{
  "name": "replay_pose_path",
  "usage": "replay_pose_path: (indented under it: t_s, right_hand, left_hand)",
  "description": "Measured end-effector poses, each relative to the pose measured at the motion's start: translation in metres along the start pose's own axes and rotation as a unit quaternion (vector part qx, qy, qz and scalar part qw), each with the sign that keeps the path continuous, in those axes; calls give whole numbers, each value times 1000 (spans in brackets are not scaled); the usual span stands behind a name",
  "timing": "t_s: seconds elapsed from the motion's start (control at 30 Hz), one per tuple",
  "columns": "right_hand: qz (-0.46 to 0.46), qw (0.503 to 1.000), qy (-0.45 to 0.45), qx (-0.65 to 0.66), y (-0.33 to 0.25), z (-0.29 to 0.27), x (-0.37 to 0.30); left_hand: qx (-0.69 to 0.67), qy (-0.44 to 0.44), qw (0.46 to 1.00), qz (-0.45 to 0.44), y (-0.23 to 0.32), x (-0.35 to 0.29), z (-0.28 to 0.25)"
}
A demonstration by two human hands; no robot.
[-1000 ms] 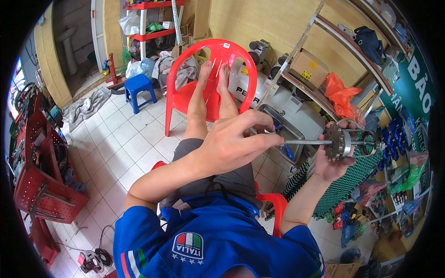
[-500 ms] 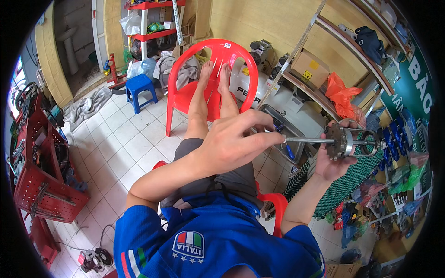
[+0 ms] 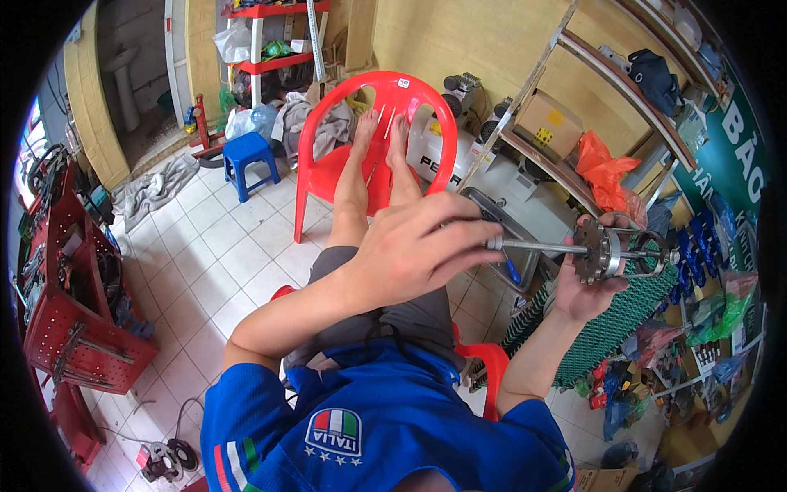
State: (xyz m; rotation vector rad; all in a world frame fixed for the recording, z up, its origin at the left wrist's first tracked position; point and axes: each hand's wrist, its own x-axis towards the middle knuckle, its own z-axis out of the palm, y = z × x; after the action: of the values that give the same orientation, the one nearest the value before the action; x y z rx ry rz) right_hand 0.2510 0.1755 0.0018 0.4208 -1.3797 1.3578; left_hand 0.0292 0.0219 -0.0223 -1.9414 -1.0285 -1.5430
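Observation:
My left hand (image 3: 414,250) is closed, its fingers curled about the near end of a long metal rod (image 3: 537,245). That rod runs rightward into a puller-like metal device (image 3: 605,251), which has a notched round plate, a shiny ring and thinner bars reaching a smaller end piece. Cradling the device from below and behind, my right hand (image 3: 582,297) grips it, with some fingers hidden behind the plate. Both hands are held up in front of my lap, over the right side of the red chair I sit on.
My bare feet rest on a red plastic chair (image 3: 338,176) ahead. Beyond it are a blue stool (image 3: 248,164), a white tank (image 3: 525,193) and a shelf rack (image 3: 541,156). A metal tray (image 3: 525,275) lies under the rod. A red tool cart (image 3: 106,353) stands left.
The fingers of my left hand have shifted round the rod's end, now pointing more downward. The notched plate looks slightly turned. My right hand stays in place.

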Motion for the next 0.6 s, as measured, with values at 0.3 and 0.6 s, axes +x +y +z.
replay_pose_path:
  t_s: [0.3,0.6]
  right_hand:
    - [-1,1000,7,-6,0,0,0]
    - [-4,1000,-10,14,1,-1,0]
  left_hand:
    - [18,11,1000,5,7,2,1]
    - [-8,47,998,-52,18,11,0]
